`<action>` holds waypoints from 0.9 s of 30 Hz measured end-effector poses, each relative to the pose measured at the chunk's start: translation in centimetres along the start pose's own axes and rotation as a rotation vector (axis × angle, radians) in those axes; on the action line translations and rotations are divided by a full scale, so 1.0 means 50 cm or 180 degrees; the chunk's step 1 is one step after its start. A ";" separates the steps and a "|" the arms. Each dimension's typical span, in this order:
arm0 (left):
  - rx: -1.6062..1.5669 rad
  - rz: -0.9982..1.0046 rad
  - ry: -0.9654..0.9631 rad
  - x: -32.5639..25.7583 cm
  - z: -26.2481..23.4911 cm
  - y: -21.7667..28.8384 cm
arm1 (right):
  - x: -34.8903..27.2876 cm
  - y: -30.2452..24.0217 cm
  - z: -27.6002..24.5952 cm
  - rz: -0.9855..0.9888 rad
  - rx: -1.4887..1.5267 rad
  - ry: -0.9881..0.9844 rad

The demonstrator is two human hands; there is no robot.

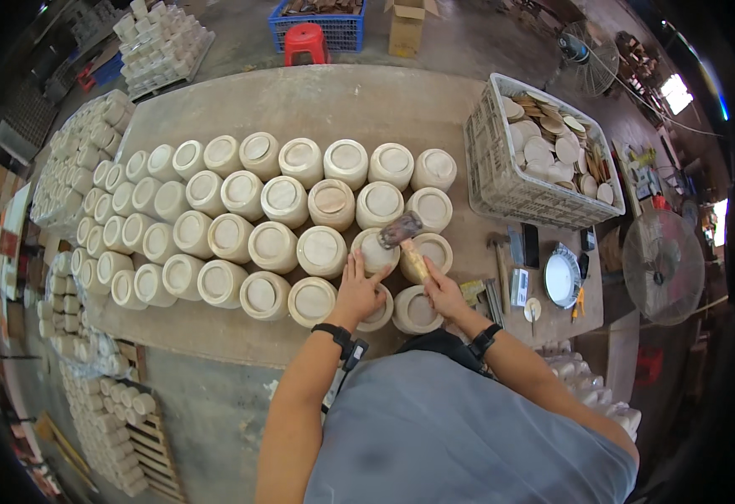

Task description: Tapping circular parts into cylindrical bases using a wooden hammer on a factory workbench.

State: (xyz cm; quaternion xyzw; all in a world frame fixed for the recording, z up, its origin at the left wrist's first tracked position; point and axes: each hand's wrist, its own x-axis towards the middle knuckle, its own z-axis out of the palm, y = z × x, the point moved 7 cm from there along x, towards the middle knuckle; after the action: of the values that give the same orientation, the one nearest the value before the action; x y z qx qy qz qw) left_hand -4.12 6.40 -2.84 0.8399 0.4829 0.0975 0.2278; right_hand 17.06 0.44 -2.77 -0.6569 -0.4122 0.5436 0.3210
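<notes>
Rows of pale round wooden pots [283,200] stand on the table, each with a round disc set in its top. My left hand [359,290] lies with spread fingers against the near side of one pot [373,252]; it grips nothing. In my right hand [444,296], the fingers are wrapped round the light handle of a mallet [401,228]. Its dark, worn cylindrical head is over that same pot's top; whether it touches cannot be told. Just right of the handle stands another pot [434,250], partly covered by the mallet.
A plastic crate [489,181] of loose wooden discs [544,143] sits at the table's far right. Nearer lie a hammer [502,260], a phone [530,244] and a round white dish [561,280]. Fans [663,267] stand beyond the right edge; more pots [82,160] are stacked left.
</notes>
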 end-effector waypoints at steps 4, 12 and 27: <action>-0.0053 -0.0028 -0.0061 0.001 0.009 -0.011 | 0.008 -0.072 -0.027 -0.0093 0.0154 -0.0135; 0.0022 -0.0003 -0.0052 0.001 0.010 -0.007 | 0.022 -0.038 -0.040 0.0481 0.0055 -0.0172; -0.0046 -0.0112 -0.0122 -0.001 0.008 -0.008 | 0.019 -0.022 -0.064 0.0886 0.0643 -0.0494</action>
State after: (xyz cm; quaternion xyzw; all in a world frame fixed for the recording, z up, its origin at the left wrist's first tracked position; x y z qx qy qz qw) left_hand -4.29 6.44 -3.38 0.8313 0.4925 0.0810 0.2448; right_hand 20.04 1.89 -1.59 -0.6281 -0.2842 0.6704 0.2743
